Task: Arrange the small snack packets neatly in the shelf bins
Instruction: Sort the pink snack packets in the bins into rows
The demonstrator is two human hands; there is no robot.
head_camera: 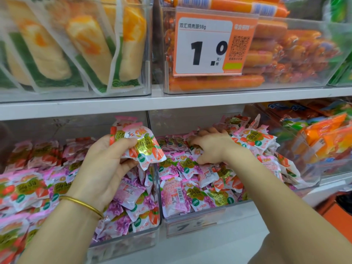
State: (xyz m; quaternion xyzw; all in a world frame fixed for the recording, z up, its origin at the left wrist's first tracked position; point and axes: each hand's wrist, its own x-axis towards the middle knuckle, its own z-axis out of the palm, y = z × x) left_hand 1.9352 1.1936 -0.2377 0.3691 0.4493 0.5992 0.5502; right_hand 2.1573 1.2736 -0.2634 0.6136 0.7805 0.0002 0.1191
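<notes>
Left hand (106,161) grip closed on snack packets (141,143), right hand (211,145) fingers curled into right bin (190,219) pile

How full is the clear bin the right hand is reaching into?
Nearly full. Packets are heaped to the front rim of the clear bin and higher behind, where the right hand presses into the pile.

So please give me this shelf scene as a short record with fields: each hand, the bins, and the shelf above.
left hand: holds a bunch of strawberry packets above the bins
right hand: palm down, fingers in the packets of the middle bin
left bin: pink, purple and red packets, loosely piled
upper shelf: orange sausages, price tag reading 1.0
left wrist: gold bangle
</notes>
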